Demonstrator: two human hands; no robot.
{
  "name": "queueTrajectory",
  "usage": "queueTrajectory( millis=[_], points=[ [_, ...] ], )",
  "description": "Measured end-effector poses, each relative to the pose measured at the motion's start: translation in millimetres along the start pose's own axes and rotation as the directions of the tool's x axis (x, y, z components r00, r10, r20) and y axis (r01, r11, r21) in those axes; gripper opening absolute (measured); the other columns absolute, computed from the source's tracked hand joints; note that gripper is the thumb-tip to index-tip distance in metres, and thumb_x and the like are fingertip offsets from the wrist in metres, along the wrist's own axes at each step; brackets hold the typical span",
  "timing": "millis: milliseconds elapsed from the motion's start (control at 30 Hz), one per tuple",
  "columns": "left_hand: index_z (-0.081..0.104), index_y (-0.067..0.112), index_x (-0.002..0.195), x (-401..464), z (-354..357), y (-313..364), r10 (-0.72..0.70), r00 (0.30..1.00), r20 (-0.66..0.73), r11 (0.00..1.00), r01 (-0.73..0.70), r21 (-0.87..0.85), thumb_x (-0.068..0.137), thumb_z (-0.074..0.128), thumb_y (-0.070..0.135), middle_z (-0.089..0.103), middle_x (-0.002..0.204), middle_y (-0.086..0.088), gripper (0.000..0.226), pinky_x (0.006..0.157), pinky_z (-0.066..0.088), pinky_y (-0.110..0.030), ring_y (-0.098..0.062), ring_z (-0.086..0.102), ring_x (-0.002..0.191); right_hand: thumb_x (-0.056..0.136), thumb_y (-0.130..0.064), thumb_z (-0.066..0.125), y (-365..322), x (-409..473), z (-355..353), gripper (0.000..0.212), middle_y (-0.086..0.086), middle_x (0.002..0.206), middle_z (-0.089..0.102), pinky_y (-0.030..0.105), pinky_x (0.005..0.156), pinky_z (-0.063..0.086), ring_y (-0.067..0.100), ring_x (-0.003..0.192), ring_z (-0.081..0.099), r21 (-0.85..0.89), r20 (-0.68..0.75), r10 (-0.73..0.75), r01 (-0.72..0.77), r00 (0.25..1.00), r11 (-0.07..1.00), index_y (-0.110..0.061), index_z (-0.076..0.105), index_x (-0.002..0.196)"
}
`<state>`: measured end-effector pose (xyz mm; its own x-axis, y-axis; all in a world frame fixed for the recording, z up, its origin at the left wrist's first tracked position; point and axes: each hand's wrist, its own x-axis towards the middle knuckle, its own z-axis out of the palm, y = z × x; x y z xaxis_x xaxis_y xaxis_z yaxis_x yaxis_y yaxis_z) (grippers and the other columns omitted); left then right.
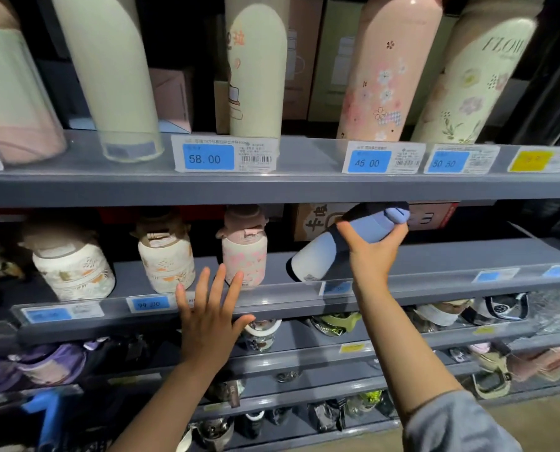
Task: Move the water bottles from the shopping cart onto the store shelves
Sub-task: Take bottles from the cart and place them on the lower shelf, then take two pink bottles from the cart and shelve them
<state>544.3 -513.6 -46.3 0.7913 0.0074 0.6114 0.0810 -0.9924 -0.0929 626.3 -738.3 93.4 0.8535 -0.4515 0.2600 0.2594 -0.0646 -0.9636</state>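
Nearest the camera, the right forearm in a grey sleeve (461,425) reaches up to the middle shelf (435,256). Its grip, the right hand (375,252), is curled around the upper body of a white, navy and blue water bottle (340,243), tilted with its base on the shelf just right of a pink floral bottle (244,252). Beside it, the left hand (208,314) hovers with fingers spread, released, before the shelf edge.

Grey store shelves (272,187) in tiers, price tags along front edges; upper shelf carries tall bottles: cream (109,76), illustrated cream (256,76), pink floral (389,76), pale floral (468,86); middle shelf (435,256) carries three squat bottles (166,256) near its left end; lower tiers blurred.
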Motion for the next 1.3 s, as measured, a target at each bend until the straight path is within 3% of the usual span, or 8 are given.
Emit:
queueTrajectory(
  millis=[200, 333, 500, 733, 900, 1067, 1233, 1300],
  points=[
    [0.032, 0.018, 0.146, -0.5, 5.1, -0.2, 0.019, 0.999, -0.046, 0.999, -0.017, 0.039, 0.083, 0.039, 0.064, 0.032, 0.148, -0.012, 0.078, 0.109, 0.017, -0.065, -0.035, 0.031, 0.136, 0.068, -0.03, 0.083, -4.0, 10.7, 17.8, 0.057, 0.009, 0.108, 0.05, 0.039, 0.084, 0.048, 0.024, 0.097, 0.051, -0.328, 0.197, 0.024, 0.043, 0.98, 0.944, -0.012, 0.038, 0.099],
    [0.032, 0.019, 0.147, -1.0, 4.7, -0.9, 0.011, 1.0, -0.029, 0.999, -0.009, 0.047, 0.083, 0.038, 0.064, 0.033, 0.149, -0.011, 0.079, 0.109, 0.018, -0.064, -0.035, 0.032, 0.135, 0.064, -0.05, 0.082, -5.1, 6.0, 30.4, 0.057, 0.009, 0.081, 0.049, 0.033, 0.055, 0.04, 0.021, 0.07, 0.048, -0.473, 0.313, 0.03, 0.128, 0.949, 0.872, -0.006, 0.048, 0.078],
    [0.035, 0.019, 0.145, 0.0, 2.5, 0.7, 0.007, 0.999, -0.031, 0.999, -0.006, 0.031, 0.074, 0.062, 0.064, 0.043, 0.147, -0.013, 0.089, 0.109, 0.017, -0.064, -0.035, 0.033, 0.135, 0.071, -0.047, 0.079, -9.7, 1.4, 28.5, 0.057, 0.01, 0.089, 0.047, 0.035, 0.064, 0.043, 0.023, 0.081, 0.049, -0.539, 0.295, 0.038, 0.134, 0.955, 0.831, -0.006, 0.043, 0.086],
    [0.037, 0.019, 0.143, 3.7, -5.2, 2.3, -0.015, 1.0, 0.012, 1.0, 0.015, -0.014, 0.062, 0.078, 0.059, 0.051, 0.142, -0.014, 0.1, 0.105, 0.019, -0.065, -0.037, 0.041, 0.131, 0.069, -0.045, 0.081, 0.3, -10.6, 22.4, 0.065, 0.005, 0.104, 0.046, 0.038, 0.081, 0.049, 0.021, 0.095, 0.048, -0.489, 0.33, 0.036, 0.138, 0.943, 0.862, -0.013, 0.033, 0.099],
    [0.034, 0.018, 0.144, 0.2, -1.8, 1.2, 0.012, 1.0, -0.027, 1.0, -0.012, 0.007, 0.069, 0.073, 0.059, 0.039, 0.146, -0.012, 0.094, 0.108, 0.018, -0.063, -0.035, 0.033, 0.135, 0.069, -0.046, 0.081, 10.0, -10.8, 14.9, 0.067, 0.004, 0.111, 0.049, 0.044, 0.081, 0.051, 0.025, 0.101, 0.053, -0.475, 0.379, 0.053, 0.145, 0.924, 0.868, -0.016, 0.032, 0.104],
    [0.034, 0.018, 0.142, 1.2, -6.0, 0.8, 0.023, 1.0, -0.021, 1.0, -0.023, -0.002, 0.069, 0.072, 0.059, 0.037, 0.144, -0.012, 0.091, 0.108, 0.018, -0.064, -0.036, 0.034, 0.134, 0.073, -0.041, 0.079, 32.5, -23.4, -8.4, 0.098, 0.001, 0.149, 0.035, 0.04, 0.1, 0.044, 0.019, 0.129, 0.042, -0.385, 0.397, 0.055, 0.112, 0.916, 0.916, -0.022, 0.02, 0.148],
    [0.035, 0.016, 0.142, -0.4, -18.2, -0.3, -0.008, 0.999, 0.033, 0.989, 0.013, -0.145, 0.071, 0.078, 0.043, 0.039, 0.142, -0.008, 0.087, 0.111, 0.01, -0.059, -0.031, 0.032, 0.135, 0.082, -0.026, 0.073, 41.1, -51.2, -30.6, 0.07, 0.0, 0.135, 0.046, 0.01, 0.09, 0.035, 0.01, 0.122, 0.045, -0.281, 0.331, -0.026, 0.125, 0.943, 0.951, -0.02, 0.035, 0.141],
    [0.04, 0.015, 0.14, -6.4, -25.6, -4.3, -0.009, 0.999, 0.033, 0.968, 0.017, -0.25, 0.079, 0.074, 0.032, 0.043, 0.14, -0.008, 0.072, 0.113, 0.015, -0.055, -0.029, 0.033, 0.134, 0.085, -0.021, 0.071, 41.3, -67.4, -36.9, 0.051, -0.002, 0.124, 0.052, 0.013, 0.089, 0.04, 0.011, 0.113, 0.051, -0.248, 0.342, -0.016, 0.107, 0.94, 0.963, -0.018, 0.048, 0.13]
  ],
)
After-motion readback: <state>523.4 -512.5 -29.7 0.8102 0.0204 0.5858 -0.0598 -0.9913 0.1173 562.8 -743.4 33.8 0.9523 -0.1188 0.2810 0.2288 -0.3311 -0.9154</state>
